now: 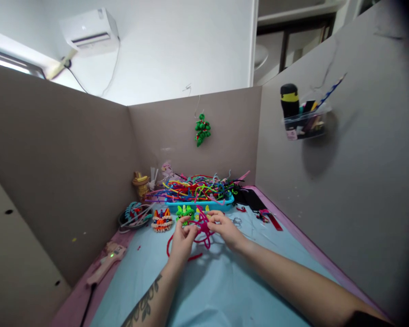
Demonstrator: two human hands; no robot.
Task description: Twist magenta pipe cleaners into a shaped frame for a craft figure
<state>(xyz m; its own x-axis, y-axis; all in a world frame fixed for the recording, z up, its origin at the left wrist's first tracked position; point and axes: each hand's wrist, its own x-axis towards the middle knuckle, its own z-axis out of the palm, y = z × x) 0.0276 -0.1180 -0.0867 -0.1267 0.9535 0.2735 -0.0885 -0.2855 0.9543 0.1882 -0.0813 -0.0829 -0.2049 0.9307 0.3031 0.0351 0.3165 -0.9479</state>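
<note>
Now, left hand (182,241) and right hand (227,230) both pinching magenta looped shape (203,228) above blue sheet (230,293).

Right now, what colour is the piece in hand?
The held piece is magenta, clearest in head view.

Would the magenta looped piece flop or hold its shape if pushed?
The magenta looped piece probably bends but holds shape: its loops stick out unsupported between the left hand and right hand. It is likely light for its size, being mostly thin strands around gaps. Rolling seems unlikely, given the uneven spread of loops.
</note>
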